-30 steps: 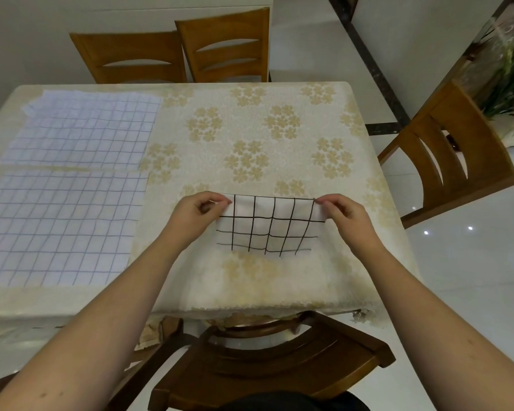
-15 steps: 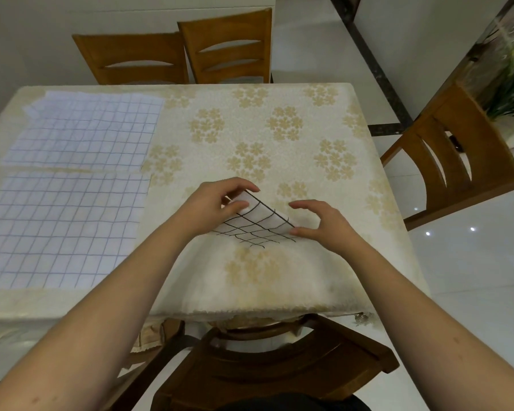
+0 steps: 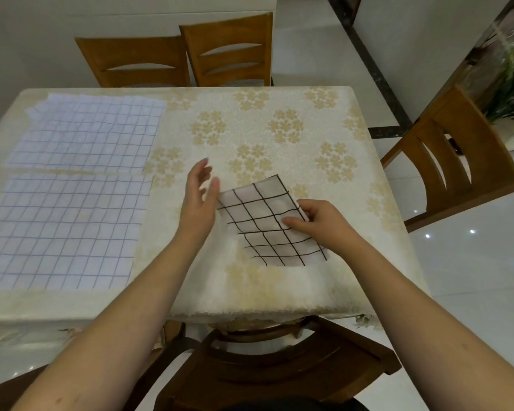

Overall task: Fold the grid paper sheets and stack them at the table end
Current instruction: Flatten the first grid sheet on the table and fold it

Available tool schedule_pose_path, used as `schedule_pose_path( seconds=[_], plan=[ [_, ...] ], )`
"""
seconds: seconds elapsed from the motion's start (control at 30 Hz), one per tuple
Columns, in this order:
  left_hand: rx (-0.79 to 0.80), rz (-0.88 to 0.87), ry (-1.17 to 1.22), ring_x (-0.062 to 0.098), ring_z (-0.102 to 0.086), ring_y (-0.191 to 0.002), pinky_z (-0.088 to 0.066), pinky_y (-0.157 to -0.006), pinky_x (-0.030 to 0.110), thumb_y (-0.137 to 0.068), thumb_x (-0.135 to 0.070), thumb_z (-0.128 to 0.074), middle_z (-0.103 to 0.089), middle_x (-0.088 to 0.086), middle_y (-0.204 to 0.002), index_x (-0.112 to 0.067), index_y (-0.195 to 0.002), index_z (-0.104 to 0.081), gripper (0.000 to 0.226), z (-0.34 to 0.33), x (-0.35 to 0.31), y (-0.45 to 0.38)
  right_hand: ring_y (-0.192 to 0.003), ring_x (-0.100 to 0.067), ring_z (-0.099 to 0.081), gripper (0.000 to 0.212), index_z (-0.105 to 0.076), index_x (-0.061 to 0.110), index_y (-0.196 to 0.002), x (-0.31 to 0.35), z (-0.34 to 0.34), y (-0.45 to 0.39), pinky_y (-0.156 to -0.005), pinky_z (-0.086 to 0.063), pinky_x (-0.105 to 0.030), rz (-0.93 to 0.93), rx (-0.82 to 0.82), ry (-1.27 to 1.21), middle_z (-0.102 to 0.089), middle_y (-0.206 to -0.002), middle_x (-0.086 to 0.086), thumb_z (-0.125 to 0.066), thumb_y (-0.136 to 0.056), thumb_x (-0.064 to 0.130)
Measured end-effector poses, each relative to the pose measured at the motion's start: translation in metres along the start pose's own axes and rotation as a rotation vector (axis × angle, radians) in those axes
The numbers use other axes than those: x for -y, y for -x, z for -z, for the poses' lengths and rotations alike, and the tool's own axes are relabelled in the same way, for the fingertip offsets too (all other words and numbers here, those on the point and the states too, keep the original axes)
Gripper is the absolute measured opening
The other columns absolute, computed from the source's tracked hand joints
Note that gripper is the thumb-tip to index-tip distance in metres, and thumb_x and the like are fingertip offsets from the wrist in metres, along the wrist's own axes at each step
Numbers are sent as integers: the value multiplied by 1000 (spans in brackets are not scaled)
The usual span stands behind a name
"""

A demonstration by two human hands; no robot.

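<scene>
Small folded white sheet with bold black grid lines (image 3: 267, 221): near the table's front edge, right of centre, long axis running roughly 11 to 5 o'clock, far end raised. Right hand (image 3: 321, 225) pinches its 3 o'clock edge. Left hand (image 3: 198, 200) unclenched, fingers spread, beside the 9 o'clock corner; contact cannot be determined. Two flat, pale blue-lined grid sheets (image 3: 63, 229) lie at 9 o'clock on the cream floral tablecloth (image 3: 279, 292), nearer the left hand.

From the folded grid sheet (image 3: 267, 221), bare tablecloth (image 3: 279, 114) runs open from twelve through three o'clock to the table's far edge. At nine and ten o'clock two flat grid sheets (image 3: 60, 229) (image 3: 86, 134) cover the surface. Two chairs (image 3: 226, 51) stand beyond twelve.
</scene>
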State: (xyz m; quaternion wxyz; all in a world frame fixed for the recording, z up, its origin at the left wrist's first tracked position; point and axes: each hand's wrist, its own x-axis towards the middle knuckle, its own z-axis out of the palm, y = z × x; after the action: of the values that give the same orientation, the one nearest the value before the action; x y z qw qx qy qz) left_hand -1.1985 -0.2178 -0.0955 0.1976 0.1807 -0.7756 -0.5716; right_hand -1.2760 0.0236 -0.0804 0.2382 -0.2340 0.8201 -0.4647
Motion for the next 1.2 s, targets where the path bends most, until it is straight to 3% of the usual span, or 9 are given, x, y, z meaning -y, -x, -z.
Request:
schedule_pose_path(
  seconds=[0.2,0.37,0.5,0.63,0.7,0.77,0.87,1.03,1.2],
  plan=[
    [225,779,628,28,-35,-140,-32,-113,41,-87,-74,-16,-44,5,-148,-15,-123,-57,81,-21,50,31,-90,-28,-73,19,-68,7,-109,5,5,6,-72,-59,-35,-102,-27,-549,-75,-99,-12,-64,-90,10],
    [442,672,470,27,-65,-109,-51,-93,42,-94,-48,-48,-70,8,-116,-19,-121,-62,43,-29,50,38,-103,-27,-68,24,-70,13,-109,-29,-3,1,-90,-55,-43,-283,-164,-559,-74,-105,-8,-73,-86,20],
    [379,565,154,29,-61,-87,-48,-77,37,-84,-43,-70,-64,11,-92,-21,-101,-69,27,-31,63,32,-116,-26,-61,83,-42,10,-143,-54,-7,5,-103,-46,-49,-517,-153,-606,-62,-130,-6,-81,-75,36],
    [380,489,58,26,-59,-81,-48,-83,33,-86,-48,-64,-66,3,-81,-30,-103,-69,25,-30,67,32,-84,-14,-72,23,-59,21,-111,-64,-6,15,-79,-59,-33,-587,16,-725,-75,-98,-1,-65,-91,10],
    [379,457,18,19,-55,-81,-44,-76,28,-93,-40,-59,-64,-5,-80,-31,-102,-65,14,-29,67,31,-74,-10,-68,31,-56,23,-117,-70,-6,19,-71,-58,-27,-604,30,-676,-72,-102,-1,-65,-91,8],
    [404,462,3,18,-56,-107,-43,-89,32,-92,-44,-59,-65,-2,-112,-29,-117,-62,29,-28,69,30,-81,-17,-64,62,-41,13,-142,-74,-6,20,-79,-57,-32,-622,24,-638,-68,-113,-10,-70,-87,12],
    [483,527,-6,14,-42,-132,-37,-103,36,-90,-48,-61,-49,-6,-142,-24,-141,-46,59,-21,64,26,-67,-13,-55,61,-41,10,-140,-73,-7,20,-72,-55,-31,-610,-26,-539,-61,-80,-2,-72,-87,14],
    [662,539,130,17,-65,-110,-51,-97,41,-90,-16,-66,-70,-2,-118,-21,-130,-56,41,-11,55,23,-66,-10,-54,32,-58,28,-113,-69,-5,22,-74,-54,-28,-505,79,-508,-61,-75,2,-70,-87,15],
    [604,525,78,17,-68,-103,-50,-97,46,-91,-21,-67,-73,-2,-111,-22,-119,-65,28,-9,62,22,-66,-15,-53,30,-55,28,-107,-62,-8,23,-64,-55,-25,-477,-1,-417,-56,-69,-1,-71,-87,12]
  ],
)
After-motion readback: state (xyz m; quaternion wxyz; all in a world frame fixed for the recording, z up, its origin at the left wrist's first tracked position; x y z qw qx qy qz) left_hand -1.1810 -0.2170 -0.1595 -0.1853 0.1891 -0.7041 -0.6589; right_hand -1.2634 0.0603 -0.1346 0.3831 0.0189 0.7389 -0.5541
